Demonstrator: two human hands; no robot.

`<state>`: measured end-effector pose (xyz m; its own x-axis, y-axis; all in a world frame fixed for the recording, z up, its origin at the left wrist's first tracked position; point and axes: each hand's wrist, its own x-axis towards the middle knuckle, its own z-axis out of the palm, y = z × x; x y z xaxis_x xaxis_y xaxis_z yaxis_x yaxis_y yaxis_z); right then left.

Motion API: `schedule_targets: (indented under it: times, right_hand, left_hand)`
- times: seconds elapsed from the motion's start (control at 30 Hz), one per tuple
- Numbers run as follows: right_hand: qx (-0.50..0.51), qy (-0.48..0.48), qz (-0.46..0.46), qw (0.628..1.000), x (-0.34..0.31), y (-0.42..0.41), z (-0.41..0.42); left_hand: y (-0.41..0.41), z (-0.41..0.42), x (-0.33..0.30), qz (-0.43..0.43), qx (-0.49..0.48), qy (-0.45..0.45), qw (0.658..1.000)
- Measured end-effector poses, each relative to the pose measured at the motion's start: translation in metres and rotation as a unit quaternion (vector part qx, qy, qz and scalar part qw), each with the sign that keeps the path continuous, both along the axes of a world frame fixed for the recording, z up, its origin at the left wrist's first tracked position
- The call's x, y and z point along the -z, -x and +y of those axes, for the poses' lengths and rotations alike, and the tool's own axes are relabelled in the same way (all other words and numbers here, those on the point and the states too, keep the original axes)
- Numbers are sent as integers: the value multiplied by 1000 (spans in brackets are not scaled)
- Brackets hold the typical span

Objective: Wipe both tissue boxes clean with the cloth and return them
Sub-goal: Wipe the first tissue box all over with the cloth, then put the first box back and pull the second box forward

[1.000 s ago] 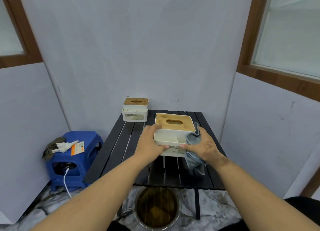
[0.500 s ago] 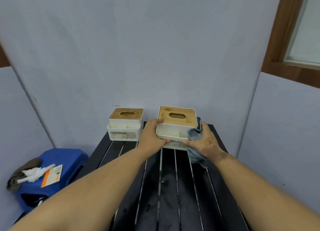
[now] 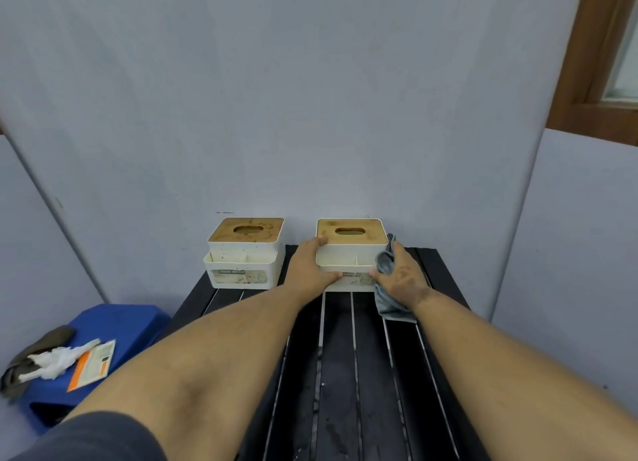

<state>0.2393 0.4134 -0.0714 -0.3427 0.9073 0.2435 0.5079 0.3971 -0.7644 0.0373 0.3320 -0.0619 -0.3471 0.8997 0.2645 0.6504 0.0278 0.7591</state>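
The right-hand box [image 3: 350,253] sat squarely between the two hands, at the far end of the table [image 3: 362,374] close to the wall. The left hand [image 3: 310,265] was clasped on its left side, fingers curled round the corner and thumb on the front face. The right hand [image 3: 402,277] held its right side, thumb on the front, with the grey cloth [image 3: 388,288] bunched between palm and box and trailing down onto the slats beneath the wrist.

The other box [image 3: 245,253] stood just to the left of the left hand, apart from the held box by a narrow gap, so the left hand was plainly the nearer one to it. Both boxes faced the same way, fronts toward the person, their long sides running left to right along the wall.

By the look of it, the held box was at or very near its resting place; whether its base was fully down could not be told.

It was white with a wooden lid and an oval slot, a shallow tray across the front and a label below. The lid of the left box looked stained, and specks showed on its white front, so it probably needed wiping next.
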Motion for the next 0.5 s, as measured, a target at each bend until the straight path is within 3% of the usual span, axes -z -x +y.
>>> schedule_targets:
  times: [0.2, 0.3, 0.5]
  right_hand:
    - [44, 30, -56, 997, 15, 9, 1]
    - [44, 61, -29, 997, 15, 3, -11]
    - [61, 31, 55, 996, -7, -28, -47]
  left_hand:
    - [4, 11, 0, -4, -14, 25, 1000]
    - [3, 9, -8, 34, -11, 56, 998]
    - [-1, -19, -41, 129, 46, 173, 975]
